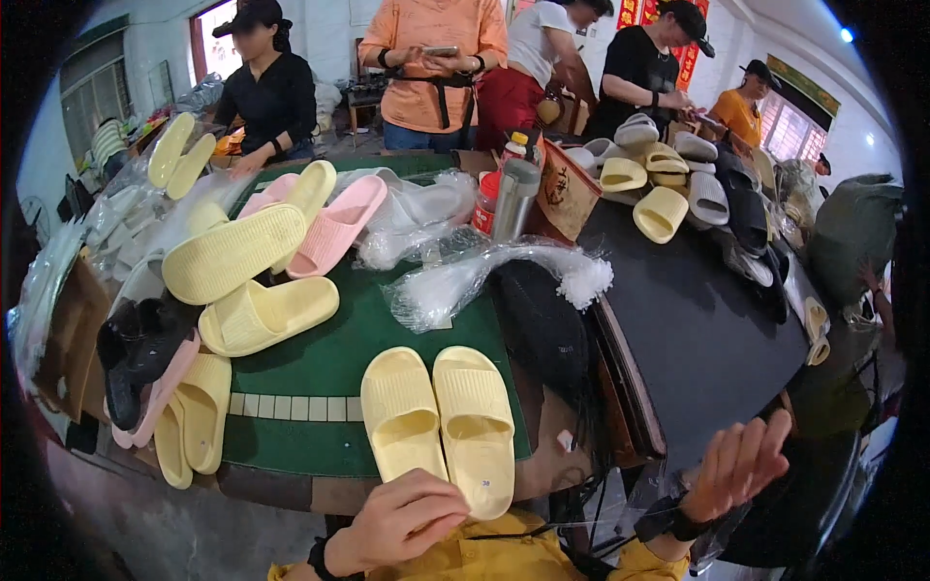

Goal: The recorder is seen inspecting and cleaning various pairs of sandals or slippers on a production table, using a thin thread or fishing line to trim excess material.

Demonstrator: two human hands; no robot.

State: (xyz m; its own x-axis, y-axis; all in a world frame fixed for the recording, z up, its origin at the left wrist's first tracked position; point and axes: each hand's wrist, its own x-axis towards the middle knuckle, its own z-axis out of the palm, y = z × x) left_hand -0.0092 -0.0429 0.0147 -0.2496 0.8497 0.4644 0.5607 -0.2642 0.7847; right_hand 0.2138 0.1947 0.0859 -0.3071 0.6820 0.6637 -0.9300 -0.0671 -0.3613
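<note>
Left slipper (400, 418) and right slipper (475, 428): matching pale yellow pair, wide ribbed straps, open toes. Sat side by side, nearly touching, soles down, toes pointing away, heels toward the person, past the near edge of the green-topped counter (339, 453). Left heel was partly hidden by the left hand (412, 523); right heel showed a small round sticker.

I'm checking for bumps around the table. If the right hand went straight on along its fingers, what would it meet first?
The right hand seems headed for the near edge of the black-topped table. Depth is unclear, so it might pass above or below that edge.
</note>
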